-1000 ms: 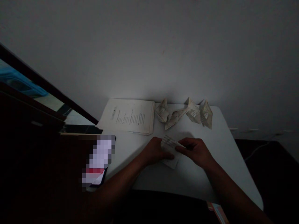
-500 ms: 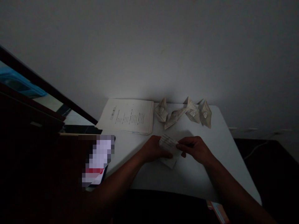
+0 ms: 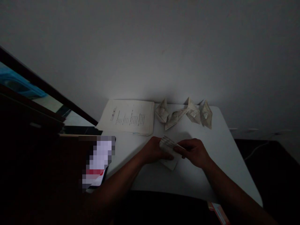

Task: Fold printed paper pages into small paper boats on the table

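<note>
A small folded sheet of printed paper [image 3: 169,163] is held between my two hands above the near part of the white table. My left hand [image 3: 153,150] grips its left side, with the thumb lying across the front. At the paper's right edge, my right hand [image 3: 192,151] pinches a flap between thumb and fingers. Just beyond my hands stand several folded paper boats: one on the left [image 3: 162,111], one lying slanted [image 3: 176,118], and two on the right, one [image 3: 193,111] beside the other [image 3: 206,115].
A stack of printed sheets [image 3: 131,117] lies at the table's back left. A phone [image 3: 99,162] with a blurred screen rests by the left edge. The white table [image 3: 222,150] meets a grey wall [image 3: 150,50]. A pale cable [image 3: 256,150] runs at the right.
My right hand has moved slightly left, its fingers now further over the paper. The paper's upper right flap has bent inward. My left hand stays in place.
</note>
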Motion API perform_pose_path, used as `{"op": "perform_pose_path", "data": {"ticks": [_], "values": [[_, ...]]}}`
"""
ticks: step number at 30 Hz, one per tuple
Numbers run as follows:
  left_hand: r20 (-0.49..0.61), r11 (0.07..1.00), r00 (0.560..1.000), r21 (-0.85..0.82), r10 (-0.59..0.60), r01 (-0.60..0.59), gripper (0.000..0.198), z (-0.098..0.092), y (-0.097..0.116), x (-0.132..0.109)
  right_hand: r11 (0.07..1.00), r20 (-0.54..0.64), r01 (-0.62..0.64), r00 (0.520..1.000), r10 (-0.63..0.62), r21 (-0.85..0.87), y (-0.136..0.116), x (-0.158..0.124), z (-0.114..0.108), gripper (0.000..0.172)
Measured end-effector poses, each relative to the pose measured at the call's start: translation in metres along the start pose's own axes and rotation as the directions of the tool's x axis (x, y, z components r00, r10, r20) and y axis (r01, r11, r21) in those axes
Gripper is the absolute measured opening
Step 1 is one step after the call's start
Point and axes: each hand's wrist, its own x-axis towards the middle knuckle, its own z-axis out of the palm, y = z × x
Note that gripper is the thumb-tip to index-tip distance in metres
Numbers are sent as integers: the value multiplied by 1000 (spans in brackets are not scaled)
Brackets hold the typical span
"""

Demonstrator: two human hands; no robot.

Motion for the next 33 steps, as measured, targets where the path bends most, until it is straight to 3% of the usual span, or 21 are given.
{"op": "perform_pose_path", "data": {"ticks": [15,22,27,33], "values": [[17,999,1000,-37,-5,6,30,-1,-3,-1,996,51,71,996,-68,-61,-1,-5,-4,31],[-115,1000,993,9,-12,13,33,-1,-4,-3,980,-210,134,964,-163,-144,-4,-8,-11,19],[-208,1000,978,-19,-8,4,33,4,-2,-5,983,-287,158,941,-180,-97,1,-10,-7,18],[-237,999,971,-35,16,-25,31,11,0,-5,982,-334,183,930,-156,52,1,-10,-2,20]]}}
